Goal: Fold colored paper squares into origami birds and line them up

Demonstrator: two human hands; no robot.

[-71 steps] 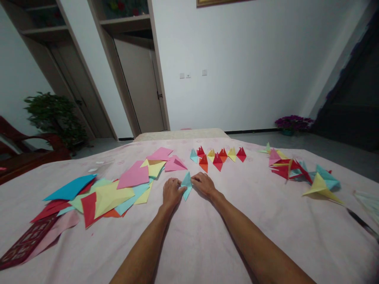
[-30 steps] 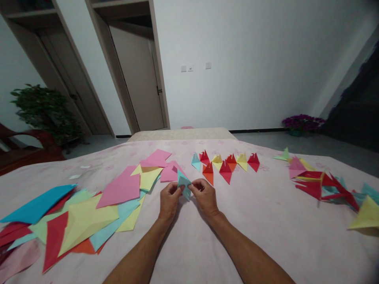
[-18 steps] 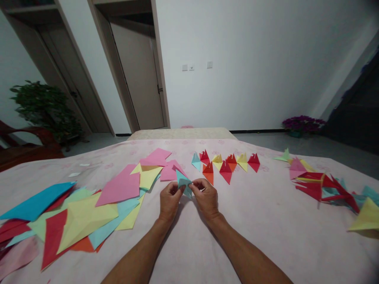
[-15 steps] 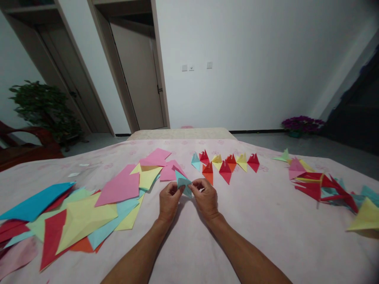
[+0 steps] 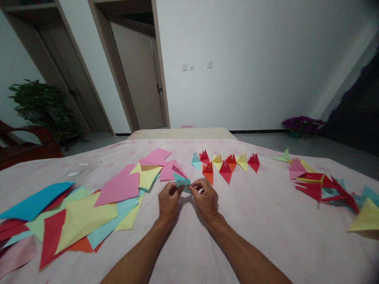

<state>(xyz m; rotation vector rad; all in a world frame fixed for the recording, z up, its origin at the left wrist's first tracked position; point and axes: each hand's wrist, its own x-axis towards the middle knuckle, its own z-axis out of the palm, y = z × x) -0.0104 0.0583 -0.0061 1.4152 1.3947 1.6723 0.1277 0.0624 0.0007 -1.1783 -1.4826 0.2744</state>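
At frame centre, the left hand and right hand pinch the blue paper by opposite edges. Sheets crowd the left; cloth stretches wide lower right.

A folded paper sits between the left grip and the right grip, over the table. Loose sheets overlap left of the grips. Folded figures lie beyond the right grip; more folded pieces pile well to its right. Past the table, a door stands leftward, flowers rightward.
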